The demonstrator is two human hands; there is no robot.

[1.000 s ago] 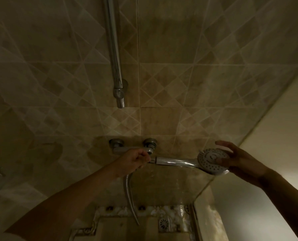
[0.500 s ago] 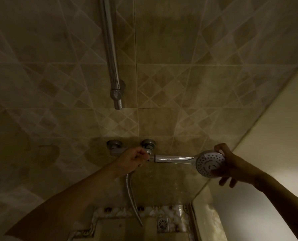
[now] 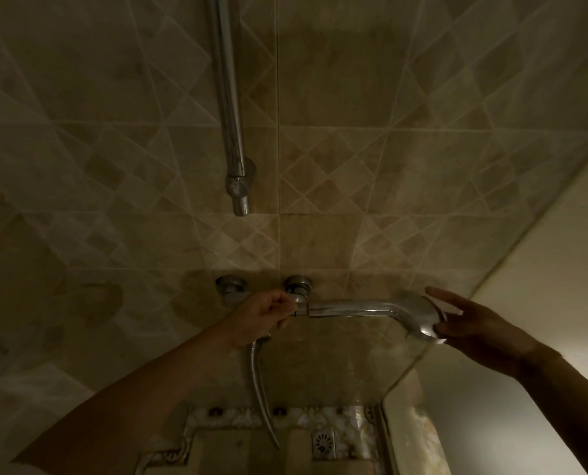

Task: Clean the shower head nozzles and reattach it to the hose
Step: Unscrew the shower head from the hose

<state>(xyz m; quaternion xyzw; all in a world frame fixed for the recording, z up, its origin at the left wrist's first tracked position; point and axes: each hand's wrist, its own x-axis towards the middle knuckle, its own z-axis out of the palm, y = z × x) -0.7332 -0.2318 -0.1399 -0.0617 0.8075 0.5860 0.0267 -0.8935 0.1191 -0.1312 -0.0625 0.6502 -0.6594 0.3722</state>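
From the head view, the left hand (image 3: 268, 313) pinches the hose (image 3: 260, 389) nut at the shower head (image 3: 371, 308) handle, held level below the mixer; the right hand (image 3: 474, 323) cups the head, fingers loose. A crooked thread could leak. The dim light probably hides the joint; the nozzles face away.

left hand (image 3: 265, 315) fingers curled, gripping | right hand (image 3: 474, 323) fingers extended

A dim home shower stall: beige diamond-patterned wall tiles (image 3: 371, 159), a chrome riser rail (image 3: 229, 97) at twelve o'clock, a floor drain (image 3: 322, 444) at six o'clock.
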